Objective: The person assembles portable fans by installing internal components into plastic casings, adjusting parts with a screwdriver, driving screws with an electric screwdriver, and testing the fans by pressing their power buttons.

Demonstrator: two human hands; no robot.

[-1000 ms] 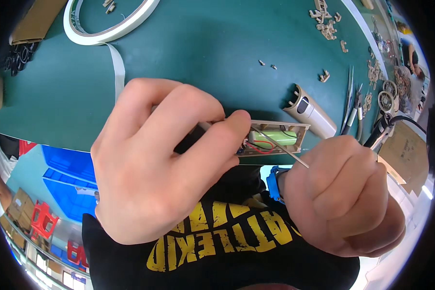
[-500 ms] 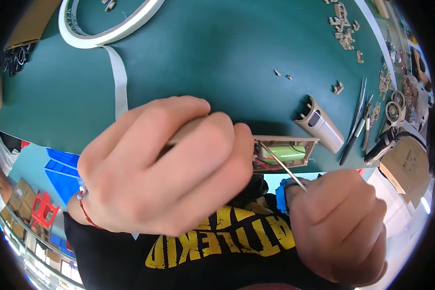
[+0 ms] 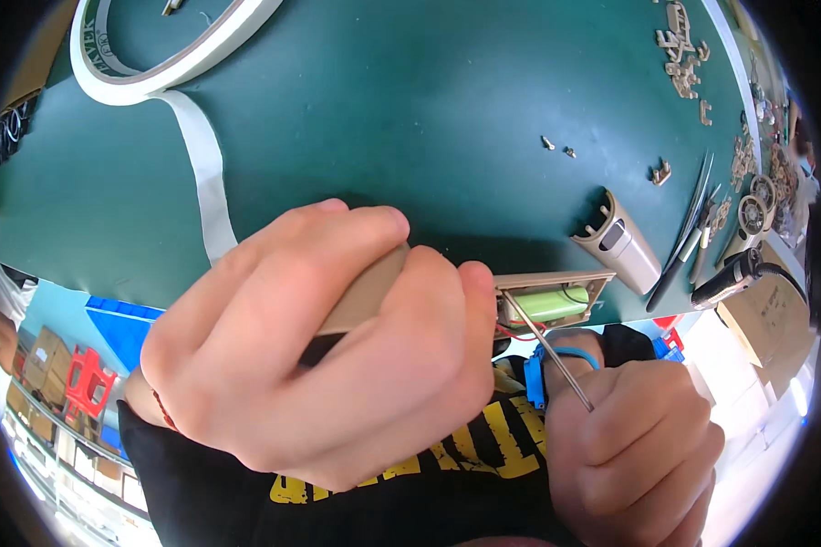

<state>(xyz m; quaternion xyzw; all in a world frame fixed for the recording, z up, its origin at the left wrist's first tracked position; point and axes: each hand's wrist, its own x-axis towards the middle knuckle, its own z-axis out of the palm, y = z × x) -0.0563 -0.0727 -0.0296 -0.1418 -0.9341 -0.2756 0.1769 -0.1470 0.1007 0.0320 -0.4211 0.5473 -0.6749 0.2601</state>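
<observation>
My left hand is closed round a beige plastic housing, whose open end sticks out to the right past the fingers. Inside that end lie a green cylindrical battery and a thin red wire. My right hand is a fist at the lower right, gripping a screwdriver. Only its slim metal shaft shows; the handle is hidden in the fist. The shaft slants up and left, its tip at the housing beside the battery. A separate beige half shell rests on the table to the right.
A roll of white tape at the far left has a loose strip trailing toward my left hand. Small metal parts and a beige clip lie beyond the shell. Slim hand tools and a black corded tool sit at the right.
The view has shifted, so the tabletop things at the right appear farther right. Both hands keep their holds, and more of the housing shows between my left fingers.
</observation>
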